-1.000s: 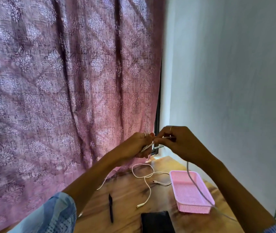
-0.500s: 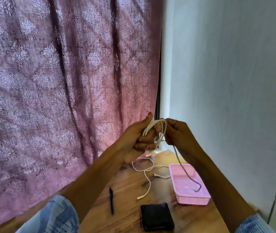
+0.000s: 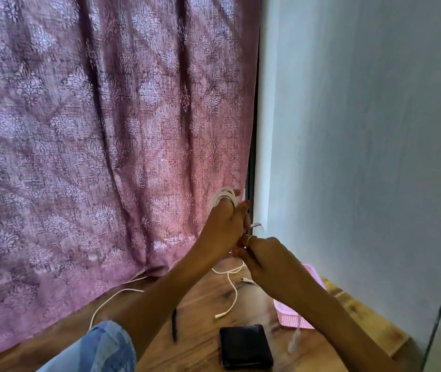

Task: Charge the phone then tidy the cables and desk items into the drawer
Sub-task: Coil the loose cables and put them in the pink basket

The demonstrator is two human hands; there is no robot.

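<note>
My left hand (image 3: 223,224) is raised in front of the curtain with a white cable (image 3: 224,196) wound in loops round its fingers. A plug end (image 3: 256,225) of that cable sticks out to the right of the hand. Just below, my right hand (image 3: 263,257) pinches the same cable, and its blurred loose tail (image 3: 294,342) dangles over the desk. A second white cable (image 3: 231,291) lies loose on the wooden desk (image 3: 200,353). No phone or drawer is in view.
A pink mesh tray (image 3: 291,315) sits at the desk's right, partly behind my right forearm. A black wallet (image 3: 245,346) and a black pen (image 3: 174,326) lie near the front. A patterned curtain (image 3: 93,157) hangs behind, and a pale wall (image 3: 361,157) stands right.
More loops are wound on my left hand, which has risen. My right hand has dropped below it, and the cable's loose tail has shortened and lifted out of the pink tray.
</note>
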